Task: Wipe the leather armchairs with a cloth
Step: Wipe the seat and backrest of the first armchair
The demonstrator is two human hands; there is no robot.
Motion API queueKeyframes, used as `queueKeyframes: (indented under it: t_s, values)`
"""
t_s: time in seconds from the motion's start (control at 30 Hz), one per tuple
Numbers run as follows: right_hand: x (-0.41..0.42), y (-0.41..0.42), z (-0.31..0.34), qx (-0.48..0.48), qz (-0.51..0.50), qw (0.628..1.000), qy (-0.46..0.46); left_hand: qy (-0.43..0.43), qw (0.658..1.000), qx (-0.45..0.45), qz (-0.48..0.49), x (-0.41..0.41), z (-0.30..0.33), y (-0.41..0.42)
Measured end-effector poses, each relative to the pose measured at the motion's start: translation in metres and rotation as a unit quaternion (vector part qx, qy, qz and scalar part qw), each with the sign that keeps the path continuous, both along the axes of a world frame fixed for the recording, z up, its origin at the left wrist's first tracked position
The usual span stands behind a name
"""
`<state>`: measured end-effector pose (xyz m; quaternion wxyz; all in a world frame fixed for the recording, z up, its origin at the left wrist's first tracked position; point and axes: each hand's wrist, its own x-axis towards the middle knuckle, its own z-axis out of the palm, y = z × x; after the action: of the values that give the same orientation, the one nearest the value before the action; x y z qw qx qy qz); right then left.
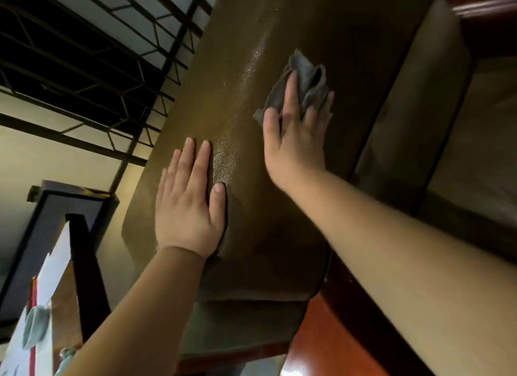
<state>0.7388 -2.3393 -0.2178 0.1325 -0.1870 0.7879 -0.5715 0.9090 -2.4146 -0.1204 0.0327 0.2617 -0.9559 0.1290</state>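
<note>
Your right grip (298,129) lay nearly flat on the bunched grey cloth (300,83), fingers spread over it and pressing it against the brown leather armchair (251,67), with a fold of cloth rising between two fingers; whether any finger truly pinched it, I could not tell. Your left grip (190,199) was spread, palm down, holding nothing, bracing on the same leather panel just beside a glossy streak that looked damp. To do this stroke well, you probably wanted to flatten the wad so more cloth met the leather, keep pressure even, and overlap each pass with that streak. Past the cloth, the panel ran up out of view, so there was room for a long stroke that way. To your right it ended at a dark seam, beyond which sat the cushion (436,101). Near your right forearm the polished wood trim (330,333) began, an edge to stop short of. Behind your left grip the panel curved away toward the window grille (92,53).
</note>
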Motion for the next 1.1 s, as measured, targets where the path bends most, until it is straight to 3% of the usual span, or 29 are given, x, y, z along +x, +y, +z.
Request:
queueKeyframes:
  t_s: [0.17, 0.23, 0.3, 0.43, 0.6, 0.7, 0.87, 1.0, 1.1]
  values:
    - [0.175, 0.034, -0.033, -0.034, 0.122, 0.978, 0.165, 0.024, 1.000, -0.013, -0.015, 0.007, -0.007, -0.008]
    - [0.163, 0.038, -0.038, -0.018, 0.144, 0.973, 0.179, 0.035, 0.999, -0.014, -0.019, 0.007, -0.008, -0.010]
    - [0.113, 0.026, -0.019, -0.009, 0.092, 0.983, 0.156, 0.037, 0.999, -0.011, -0.025, 0.008, -0.010, -0.010]
    - [0.049, -0.004, 0.008, -0.036, -0.022, 0.999, 0.009, 0.044, 0.999, -0.005, -0.027, 0.012, -0.012, -0.011]
    - [0.176, 0.019, -0.036, -0.104, 0.078, 0.982, 0.136, 0.068, 0.997, -0.010, -0.032, 0.005, -0.013, -0.016]
    - [0.173, 0.024, -0.052, -0.041, 0.091, 0.971, 0.216, 0.069, 0.998, 0.004, -0.007, 0.006, -0.013, -0.012]
    - [0.078, 0.009, -0.006, -0.037, 0.012, 0.996, 0.080, 0.089, 0.992, 0.078, 0.050, 0.010, 0.002, -0.001]
    - [0.203, 0.021, -0.027, -0.037, 0.045, 0.990, 0.127, 0.028, 0.996, 0.086, 0.013, 0.060, 0.010, -0.007]
    - [0.280, 0.052, -0.050, 0.009, 0.152, 0.970, 0.190, 0.036, 0.998, 0.057, 0.007, 0.074, 0.006, -0.006]
